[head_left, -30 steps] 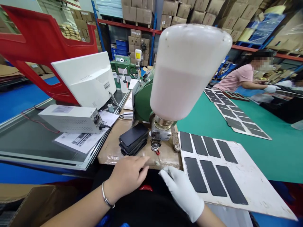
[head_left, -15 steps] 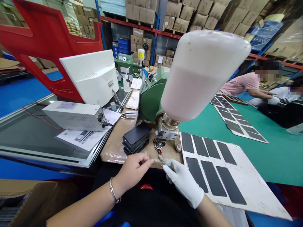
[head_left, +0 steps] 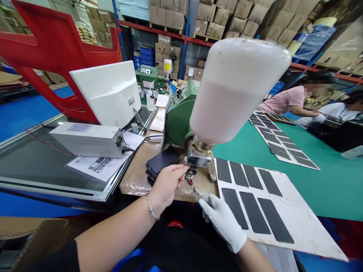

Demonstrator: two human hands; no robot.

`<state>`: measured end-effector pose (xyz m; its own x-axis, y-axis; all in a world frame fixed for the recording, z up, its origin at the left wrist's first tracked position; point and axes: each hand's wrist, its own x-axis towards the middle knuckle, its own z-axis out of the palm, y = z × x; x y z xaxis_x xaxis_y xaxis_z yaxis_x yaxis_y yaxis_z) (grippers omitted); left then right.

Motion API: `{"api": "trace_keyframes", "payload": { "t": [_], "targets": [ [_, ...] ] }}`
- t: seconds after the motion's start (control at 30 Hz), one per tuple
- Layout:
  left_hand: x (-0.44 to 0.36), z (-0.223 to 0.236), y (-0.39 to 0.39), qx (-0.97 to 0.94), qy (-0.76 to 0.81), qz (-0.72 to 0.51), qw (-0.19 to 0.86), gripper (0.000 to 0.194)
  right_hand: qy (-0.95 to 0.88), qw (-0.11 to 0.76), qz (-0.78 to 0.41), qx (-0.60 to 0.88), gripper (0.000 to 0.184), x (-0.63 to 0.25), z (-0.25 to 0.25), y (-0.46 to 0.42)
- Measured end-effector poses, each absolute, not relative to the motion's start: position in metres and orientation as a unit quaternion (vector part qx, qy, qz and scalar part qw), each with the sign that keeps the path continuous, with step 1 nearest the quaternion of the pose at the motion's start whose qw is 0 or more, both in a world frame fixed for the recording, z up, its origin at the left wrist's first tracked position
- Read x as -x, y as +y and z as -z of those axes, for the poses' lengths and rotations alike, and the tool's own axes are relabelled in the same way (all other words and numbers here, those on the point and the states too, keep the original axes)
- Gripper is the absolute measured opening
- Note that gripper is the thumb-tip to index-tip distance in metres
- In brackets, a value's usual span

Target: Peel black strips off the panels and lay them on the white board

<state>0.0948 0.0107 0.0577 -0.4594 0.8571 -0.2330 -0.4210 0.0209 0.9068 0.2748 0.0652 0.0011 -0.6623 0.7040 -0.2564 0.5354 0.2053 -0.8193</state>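
Note:
My bare left hand [head_left: 167, 185], with a bracelet on its wrist, is raised to the metal dispensing head [head_left: 199, 155] of the green machine [head_left: 181, 121]. Its thumb and index finger pinch together at the head's left side; what lies between them is hidden. My right hand [head_left: 221, 217] wears a white glove and is closed around a slim grey-brown piece [head_left: 197, 192], whose kind I cannot make out. That piece points toward the red tip [head_left: 190, 182] under the head. A stack of flat black phone-like panels [head_left: 163, 161] stands behind my left hand, partly covered by it.
A large bottle [head_left: 235, 94] of pale liquid tops the head. On the right, a white board [head_left: 295, 204] carries several dark panels. To the left are a white box-shaped unit [head_left: 87, 139] and a monitor [head_left: 110, 94]. Two people sit across the green table [head_left: 244, 141].
My left hand has moved up and right, from in front of the panel stack to the metal head. My gloved right hand has shifted slightly right and down.

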Motion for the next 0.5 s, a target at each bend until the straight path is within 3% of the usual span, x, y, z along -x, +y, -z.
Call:
{"api": "trace_keyframes", "payload": {
  "t": [0.5],
  "targets": [
    [-0.1003, -0.0576, 0.0205, -0.184, 0.532, -0.686, 0.461, 0.033, -0.752, 0.085, -0.522, 0.394, 0.032, -0.2853, 0.0010, 0.0693]
  ]
}}
